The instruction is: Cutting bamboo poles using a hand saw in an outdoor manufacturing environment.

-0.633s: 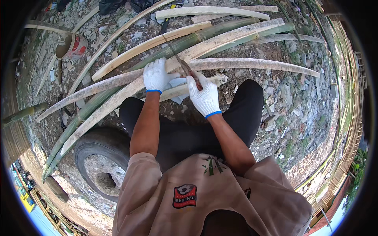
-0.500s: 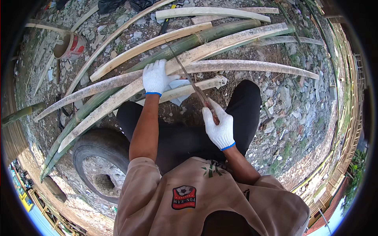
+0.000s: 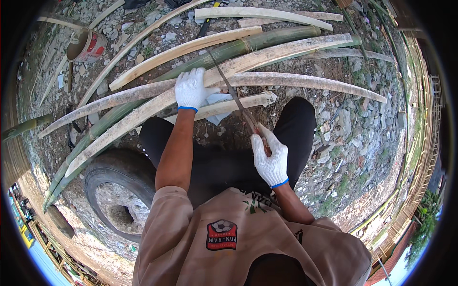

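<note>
My left hand (image 3: 191,89), in a white knit glove with a blue cuff, presses and grips a wide, pale, speckled split bamboo strip (image 3: 143,114). This strip lies slantwise over a green bamboo pole (image 3: 200,62) and another long pale strip (image 3: 305,80). My right hand (image 3: 270,158), gloved likewise, is closed round the reddish-brown handle of what looks like a handsaw (image 3: 231,90). Its long, tapering blade is seen almost edge-on, so teeth cannot be made out. The blade lies across the gripped strip, just right of my left hand, its tip beyond the far edge.
An old tyre (image 3: 119,195) lies near left on the rubble ground. A tipped bucket (image 3: 87,46) is at far left. More split strips (image 3: 262,13) and a yellow-and-black tool (image 3: 206,26) lie at the back. A short pale piece (image 3: 229,107) rests before my knees.
My right hand has drawn the handsaw slightly back toward me and to the right. My left hand stays on the strip. The whole view has shifted a little.
</note>
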`<action>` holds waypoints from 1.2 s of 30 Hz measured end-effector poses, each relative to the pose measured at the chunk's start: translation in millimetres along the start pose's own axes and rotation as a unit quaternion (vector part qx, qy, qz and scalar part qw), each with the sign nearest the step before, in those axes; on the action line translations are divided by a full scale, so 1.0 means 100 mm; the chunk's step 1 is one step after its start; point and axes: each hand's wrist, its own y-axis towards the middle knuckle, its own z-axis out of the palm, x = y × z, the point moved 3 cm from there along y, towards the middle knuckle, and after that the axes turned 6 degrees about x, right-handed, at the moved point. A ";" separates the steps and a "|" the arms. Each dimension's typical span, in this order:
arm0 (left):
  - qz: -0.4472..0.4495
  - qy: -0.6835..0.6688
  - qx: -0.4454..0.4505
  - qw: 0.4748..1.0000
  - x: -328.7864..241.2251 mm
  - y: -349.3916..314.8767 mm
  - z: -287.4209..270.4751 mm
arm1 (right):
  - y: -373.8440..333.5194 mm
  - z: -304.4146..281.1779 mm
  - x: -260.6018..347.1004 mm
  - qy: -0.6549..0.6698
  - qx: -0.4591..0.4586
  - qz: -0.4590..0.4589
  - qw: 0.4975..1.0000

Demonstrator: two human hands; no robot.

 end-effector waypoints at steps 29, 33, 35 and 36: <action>0.007 -0.005 -0.025 1.000 0.01 0.01 0.02 | 0.02 -0.04 0.15 -0.012 0.009 -0.005 1.000; 0.016 0.006 -0.046 0.999 0.01 0.00 0.02 | 0.44 0.23 -0.04 0.003 0.018 -0.004 1.000; 0.027 -0.013 -0.039 0.999 -0.08 0.04 0.10 | 0.88 0.53 -0.13 -0.028 -0.009 -0.072 0.997; 0.021 -0.021 -0.035 0.999 -0.04 0.05 0.10 | 0.92 0.57 -0.21 -0.025 -0.011 -0.078 0.997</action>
